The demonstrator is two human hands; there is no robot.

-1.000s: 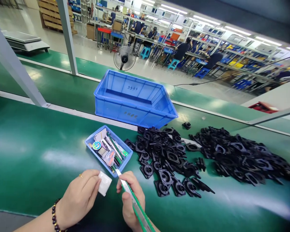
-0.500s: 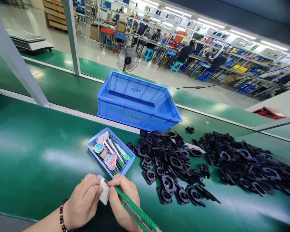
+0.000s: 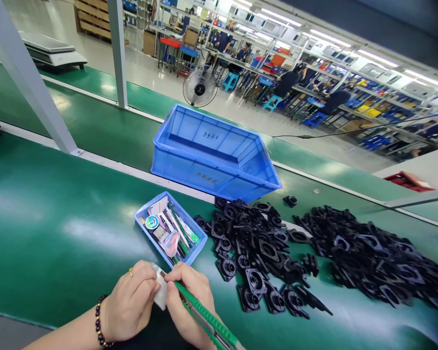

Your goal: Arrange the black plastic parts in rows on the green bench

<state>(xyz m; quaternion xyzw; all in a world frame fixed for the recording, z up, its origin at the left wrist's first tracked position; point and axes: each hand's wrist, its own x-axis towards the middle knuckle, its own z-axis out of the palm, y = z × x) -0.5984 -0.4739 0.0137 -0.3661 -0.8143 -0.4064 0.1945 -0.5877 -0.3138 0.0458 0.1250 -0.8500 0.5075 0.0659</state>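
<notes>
My left hand (image 3: 130, 302) is closed on a small white piece (image 3: 161, 293), soft or wrapped-looking, pinched between thumb and fingers. My right hand (image 3: 194, 302) grips a green utility knife (image 3: 209, 317), its front end touching or very close to the white piece. The fingers partly hide both the blade and the white piece. Just beyond the hands sits a small blue tray (image 3: 201, 246) holding pens, a round green-and-blue labelled item (image 3: 152, 222) and a clear case with something orange inside (image 3: 170, 244).
Black moulded parts (image 3: 255, 281) lie heaped right of the tray, with a second black pile (image 3: 372, 255) farther right. Behind them stands a large blue bin (image 3: 215, 182). Metal posts (image 3: 117, 53) rise from the green bench (image 3: 76, 272). A fan (image 3: 200, 87) and seated people are beyond.
The view has shifted slightly, so the bench and bin appear a little to the right. Both hands keep their holds; the white piece is tilted a bit differently.
</notes>
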